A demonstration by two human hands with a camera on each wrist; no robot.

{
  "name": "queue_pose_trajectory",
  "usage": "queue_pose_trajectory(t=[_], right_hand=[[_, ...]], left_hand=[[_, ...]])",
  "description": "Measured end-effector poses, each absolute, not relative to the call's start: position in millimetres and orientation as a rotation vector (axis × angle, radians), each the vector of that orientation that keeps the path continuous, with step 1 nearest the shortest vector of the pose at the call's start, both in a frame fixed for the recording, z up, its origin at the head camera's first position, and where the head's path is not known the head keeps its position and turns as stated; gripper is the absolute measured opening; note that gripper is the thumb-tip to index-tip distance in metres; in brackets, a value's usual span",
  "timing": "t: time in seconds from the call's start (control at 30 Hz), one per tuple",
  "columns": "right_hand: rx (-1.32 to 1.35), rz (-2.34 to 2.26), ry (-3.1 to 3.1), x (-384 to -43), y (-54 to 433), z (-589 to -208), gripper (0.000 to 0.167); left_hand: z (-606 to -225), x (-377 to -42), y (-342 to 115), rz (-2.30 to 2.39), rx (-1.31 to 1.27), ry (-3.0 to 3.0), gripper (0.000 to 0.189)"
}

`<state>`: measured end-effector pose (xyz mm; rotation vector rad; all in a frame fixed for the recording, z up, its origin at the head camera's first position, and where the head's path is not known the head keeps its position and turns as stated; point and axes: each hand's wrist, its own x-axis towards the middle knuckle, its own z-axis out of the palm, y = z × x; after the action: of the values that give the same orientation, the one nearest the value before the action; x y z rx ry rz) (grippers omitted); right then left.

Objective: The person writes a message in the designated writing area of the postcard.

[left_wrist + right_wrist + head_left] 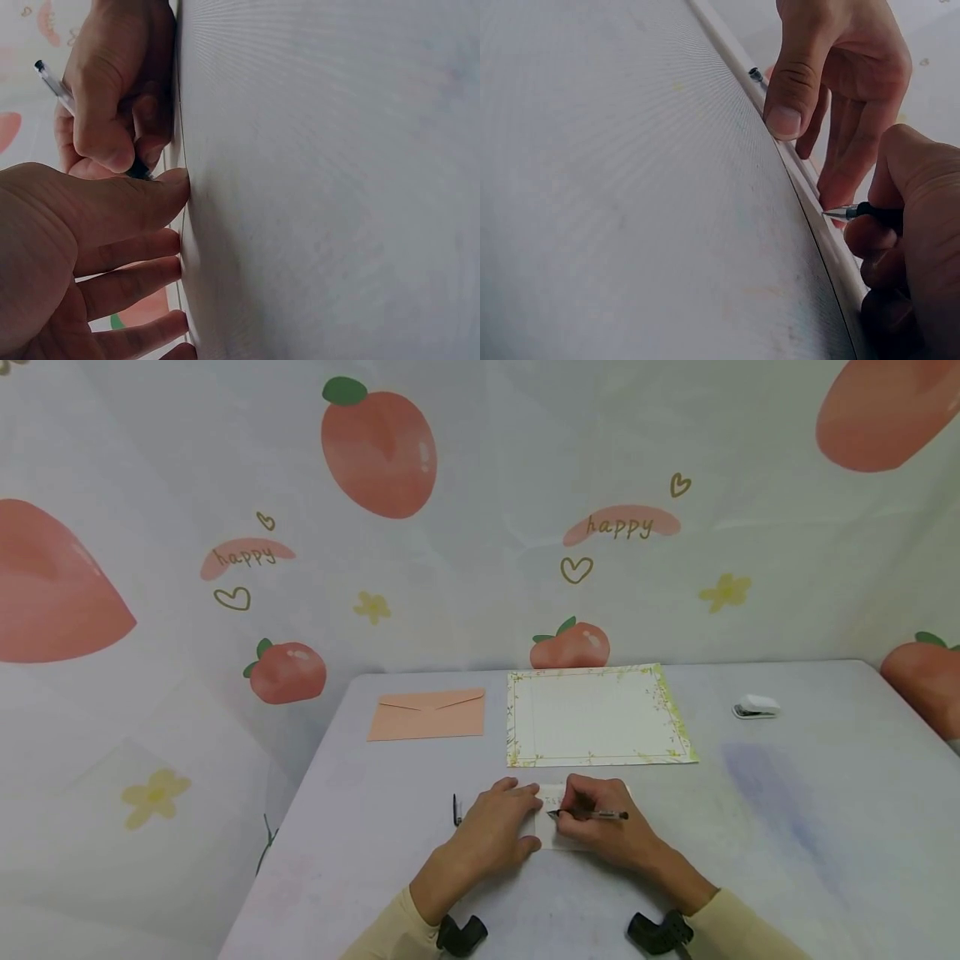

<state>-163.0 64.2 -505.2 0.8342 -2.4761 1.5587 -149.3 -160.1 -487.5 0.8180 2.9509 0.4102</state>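
One orange envelope [426, 716] lies on the far left part of the table [840, 810], with its flap side up. Nearer to me, and a bit to the right, is a small pen cap [457, 810] with a black clip. It sits just to the left of my left hand [491, 831]. That hand is loose and holds nothing. Its fingers are spread out, and the tips rest at the left side of a small white paper [551, 837]. A black band [462, 936] is on my left wrist, by my yellow sleeve [393, 931].

The small paper lies between my two hands, in the near middle of the table. It has tiny dark marks on it, too small for me to read. On the far side of it lies a big sheet [592, 718] with yellow and green flowers all around its edge.

Next comes my pen [609, 815]. Its tip points left, down at the small paper. My right hand [611, 835] pinches it, with the fingers curled around it. The far end of the pen sticks out to the right. Another black thing [660, 932] is by my right wrist.

Farther right, the table has a blue smudge [776, 802]. Just past that, on the far right, sits a little white stapler [756, 707].
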Motion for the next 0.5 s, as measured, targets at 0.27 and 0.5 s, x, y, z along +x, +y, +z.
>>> queue_pose_trajectory(t=[0.27,0.5], right_hand=[[0.816,1.534,-2.498,-162.5,65.5,-503.4,0.029],[0.796,1.514,-2.515,-163.8,65.7,-504.0,0.03]], left_hand=[[-453.4,-137.6,-153.4,0.374,0.795,2.929,0.046],[-450.1,-136.1,-151.3,0.355,0.751,2.916,0.047]])
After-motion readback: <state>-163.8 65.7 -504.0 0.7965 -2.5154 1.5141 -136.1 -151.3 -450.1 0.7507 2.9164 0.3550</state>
